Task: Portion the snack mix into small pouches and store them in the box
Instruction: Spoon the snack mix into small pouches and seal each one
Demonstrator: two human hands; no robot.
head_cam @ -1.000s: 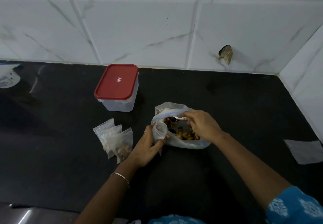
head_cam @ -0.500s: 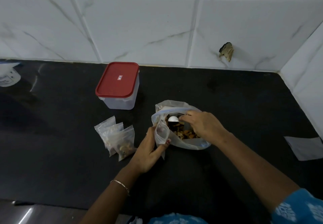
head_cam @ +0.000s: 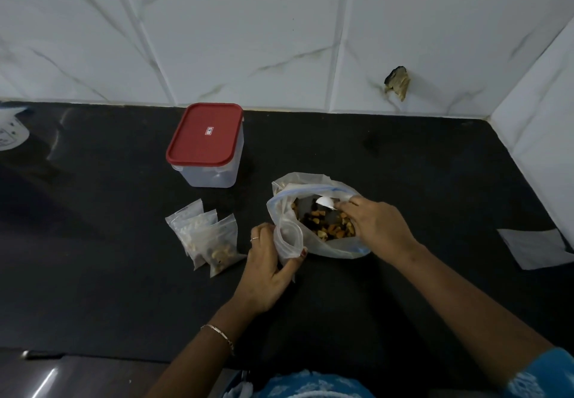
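A large clear zip bag (head_cam: 341, 247) of snack mix (head_cam: 323, 226) lies open on the black counter. My left hand (head_cam: 267, 267) grips a small empty pouch (head_cam: 289, 237), holding it open at the big bag's left edge. My right hand (head_cam: 377, 226) reaches into the big bag and holds a white spoon (head_cam: 324, 202) over the mix. Three filled pouches (head_cam: 206, 236) lie in a row to the left. The clear box with a red lid (head_cam: 206, 136) stands shut near the wall.
The black counter (head_cam: 108, 273) meets white tiled walls at the back and right. A flat clear piece of plastic (head_cam: 534, 248) lies at the right. A white object (head_cam: 11, 132) sits at the far left edge.
The white spoon has come into view in my right hand inside the big bag. My left hand has raised and opened the small pouch a little.
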